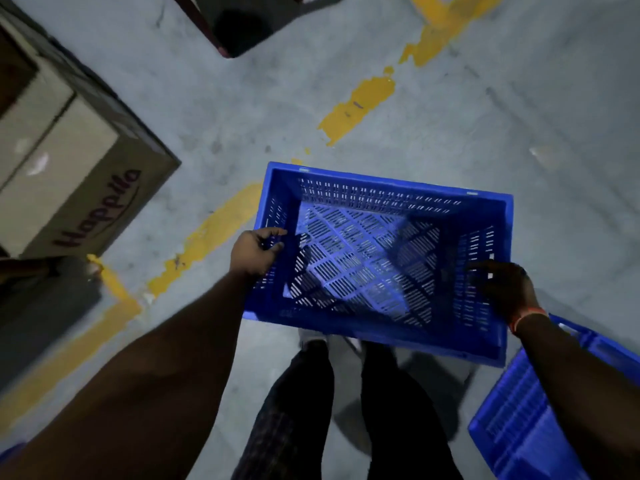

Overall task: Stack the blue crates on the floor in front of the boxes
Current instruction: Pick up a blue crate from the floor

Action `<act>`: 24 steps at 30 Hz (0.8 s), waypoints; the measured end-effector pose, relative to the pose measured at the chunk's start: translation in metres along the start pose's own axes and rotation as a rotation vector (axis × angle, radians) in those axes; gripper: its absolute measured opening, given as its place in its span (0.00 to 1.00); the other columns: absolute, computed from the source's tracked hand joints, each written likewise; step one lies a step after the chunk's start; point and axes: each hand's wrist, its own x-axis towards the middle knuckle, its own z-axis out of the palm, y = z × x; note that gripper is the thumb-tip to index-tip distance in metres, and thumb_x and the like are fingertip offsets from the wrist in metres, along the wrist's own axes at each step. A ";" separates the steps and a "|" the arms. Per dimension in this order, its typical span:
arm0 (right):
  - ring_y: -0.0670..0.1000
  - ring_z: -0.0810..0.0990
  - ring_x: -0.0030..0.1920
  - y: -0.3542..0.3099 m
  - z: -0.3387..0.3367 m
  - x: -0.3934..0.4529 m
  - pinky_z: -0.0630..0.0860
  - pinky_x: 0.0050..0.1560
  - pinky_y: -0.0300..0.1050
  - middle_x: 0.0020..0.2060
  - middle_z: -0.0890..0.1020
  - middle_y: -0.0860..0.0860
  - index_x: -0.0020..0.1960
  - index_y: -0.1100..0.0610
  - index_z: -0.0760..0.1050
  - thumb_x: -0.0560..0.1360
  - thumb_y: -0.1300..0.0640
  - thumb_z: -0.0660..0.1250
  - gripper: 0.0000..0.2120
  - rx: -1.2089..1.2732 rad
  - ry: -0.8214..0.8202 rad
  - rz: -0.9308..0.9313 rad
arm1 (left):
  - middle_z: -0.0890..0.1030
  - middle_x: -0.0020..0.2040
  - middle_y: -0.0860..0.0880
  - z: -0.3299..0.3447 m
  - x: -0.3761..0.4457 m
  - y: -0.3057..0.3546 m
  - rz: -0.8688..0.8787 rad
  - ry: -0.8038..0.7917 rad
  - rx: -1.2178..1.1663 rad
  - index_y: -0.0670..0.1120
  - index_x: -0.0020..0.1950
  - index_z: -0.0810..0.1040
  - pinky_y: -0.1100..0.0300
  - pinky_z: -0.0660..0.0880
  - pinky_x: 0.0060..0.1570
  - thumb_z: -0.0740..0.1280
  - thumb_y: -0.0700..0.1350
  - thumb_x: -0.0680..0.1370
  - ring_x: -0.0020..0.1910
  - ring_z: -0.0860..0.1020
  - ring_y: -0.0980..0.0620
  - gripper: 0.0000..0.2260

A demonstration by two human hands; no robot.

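I carry an empty blue slotted crate above the grey floor, in front of my legs. My left hand grips its left end wall, fingers curled through the handle slot. My right hand grips the right end wall the same way. A second blue crate lies at the lower right, partly hidden behind my right forearm. A brown cardboard box printed "Happilo" stands at the left.
Worn yellow floor lines run diagonally across the concrete. A dark object with a reddish edge sits at the top centre. My legs and shoes are below the carried crate. A blue sliver shows at the bottom left edge.
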 end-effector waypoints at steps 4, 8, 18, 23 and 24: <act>0.54 0.82 0.40 -0.065 -0.051 -0.064 0.73 0.39 0.38 0.44 0.85 0.55 0.53 0.50 0.84 0.71 0.58 0.75 0.11 -0.119 0.004 -0.095 | 0.78 0.35 0.48 -0.065 -0.089 0.024 -0.031 0.115 -0.051 0.56 0.55 0.83 0.60 0.68 0.39 0.72 0.48 0.75 0.35 0.76 0.50 0.09; 0.50 0.81 0.37 -0.118 -0.082 -0.110 0.74 0.40 0.35 0.42 0.86 0.53 0.49 0.51 0.85 0.70 0.60 0.74 0.09 -0.196 -0.014 -0.203 | 0.80 0.40 0.49 -0.113 -0.174 0.035 -0.086 0.261 -0.091 0.52 0.56 0.85 0.61 0.67 0.42 0.70 0.49 0.76 0.42 0.78 0.51 0.10; 0.54 0.83 0.48 -0.235 -0.074 -0.190 0.77 0.56 0.48 0.44 0.86 0.54 0.48 0.53 0.85 0.71 0.61 0.74 0.07 -0.277 -0.133 -0.421 | 0.84 0.44 0.48 -0.141 -0.353 -0.026 -0.357 0.547 -0.275 0.54 0.57 0.85 0.60 0.69 0.43 0.71 0.50 0.75 0.48 0.82 0.47 0.11; 0.55 0.82 0.49 -0.280 -0.036 -0.221 0.76 0.54 0.48 0.46 0.86 0.55 0.50 0.55 0.85 0.72 0.61 0.73 0.08 -0.447 -0.253 -0.571 | 0.82 0.39 0.50 -0.115 -0.429 -0.082 -0.505 0.660 -0.419 0.54 0.55 0.85 0.59 0.71 0.43 0.71 0.50 0.74 0.45 0.82 0.46 0.10; 0.55 0.82 0.49 -0.288 -0.024 -0.231 0.76 0.54 0.48 0.46 0.86 0.55 0.50 0.55 0.85 0.72 0.61 0.74 0.08 -0.476 -0.274 -0.598 | 0.82 0.39 0.50 -0.109 -0.447 -0.095 -0.539 0.686 -0.458 0.55 0.54 0.85 0.59 0.72 0.43 0.72 0.51 0.74 0.45 0.82 0.46 0.10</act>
